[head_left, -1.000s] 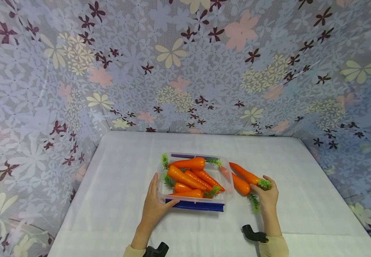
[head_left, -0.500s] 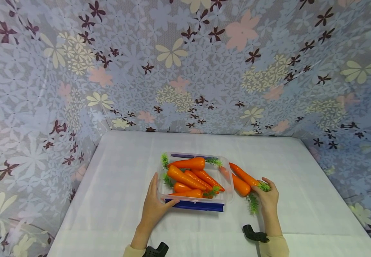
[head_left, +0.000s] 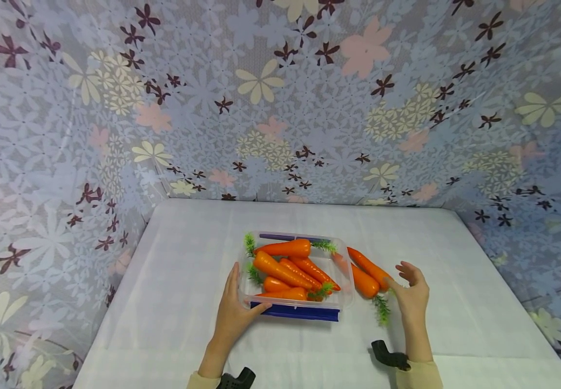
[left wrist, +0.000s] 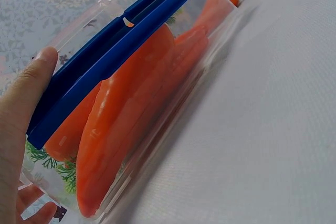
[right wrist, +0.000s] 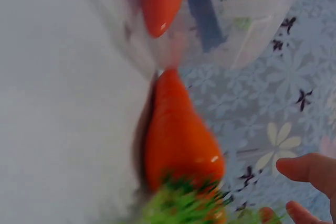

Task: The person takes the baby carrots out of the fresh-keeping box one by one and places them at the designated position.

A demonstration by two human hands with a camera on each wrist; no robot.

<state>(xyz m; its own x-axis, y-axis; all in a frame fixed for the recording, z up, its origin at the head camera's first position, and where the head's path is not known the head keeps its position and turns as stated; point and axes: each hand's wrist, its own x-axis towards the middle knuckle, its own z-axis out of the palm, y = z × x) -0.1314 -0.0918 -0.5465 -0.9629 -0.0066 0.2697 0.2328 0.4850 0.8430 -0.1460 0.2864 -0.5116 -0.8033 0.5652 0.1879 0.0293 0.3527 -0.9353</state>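
My left hand (head_left: 231,319) holds the front left corner of a clear plastic container (head_left: 346,289), its thumb on the blue latch (head_left: 295,312). Several orange carrots (head_left: 280,268) with green tops lie inside. In the left wrist view the thumb of my left hand (left wrist: 21,93) lies against the blue latch (left wrist: 89,77). Two carrots rest on the table right of the container, the back one (head_left: 367,266) beside the front one (head_left: 365,283). My right hand (head_left: 414,297), fingers spread, is at the back carrot's leafy end. In the right wrist view a carrot (right wrist: 181,140) lies left of my right hand (right wrist: 317,174).
A white cloth covers the table (head_left: 188,232). Flowered fabric (head_left: 270,108) stands behind it and on both sides. Another blue latch (head_left: 277,236) shows at the container's back edge.
My right hand has let go of the back carrot's green top and drawn slightly right, its fingers spreading. Between the first two frames the outer carrots shifted slightly. My left hand stays in place.
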